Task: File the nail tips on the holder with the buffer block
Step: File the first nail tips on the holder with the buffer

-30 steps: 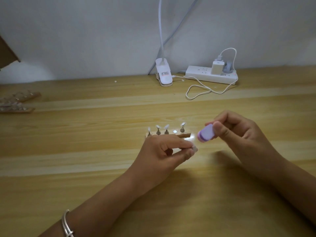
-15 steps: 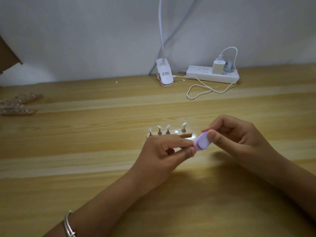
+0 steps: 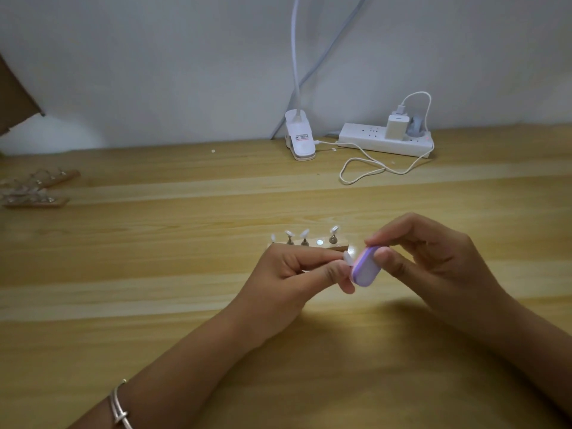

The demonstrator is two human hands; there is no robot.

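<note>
Mid-frame, the left hand pinches a white nail tip, and the right hand holds the purple buffer block against it. Just behind them, the wooden holder sits on the desk carrying four more tips.

small label on white lamp clip, print too small to read

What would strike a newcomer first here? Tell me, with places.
At the middle of the pale wooden table, the right hand holds a small lilac oval buffer block against a white nail tip pinched by the left hand. Just behind stands the wooden holder with four more tips; a white power strip lies by the wall.
</note>
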